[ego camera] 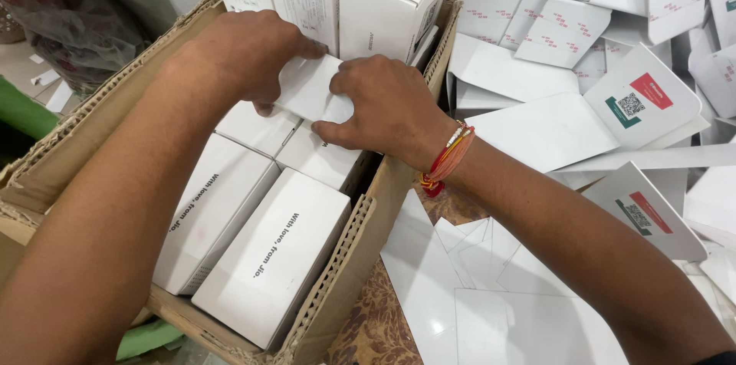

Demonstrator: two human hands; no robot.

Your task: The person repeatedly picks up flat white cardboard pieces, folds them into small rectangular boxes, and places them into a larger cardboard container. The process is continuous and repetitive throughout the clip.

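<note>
Both hands grip one small white box [310, 89] inside the cardboard carton [77, 127]. Left hand [245, 54] clamps its 9 o'clock side; right hand [383, 108] closes on its 3 o'clock edge. More white boxes [268, 258] lie packed at 6 o'clock, others upright at 12. Loose white cards [552, 131] are heaped at 3 o'clock, outside the carton.

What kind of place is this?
Probably a packing area: both hands, left hand and right hand, press a small white box into a cardboard carton, beside loose printed cards.
</note>
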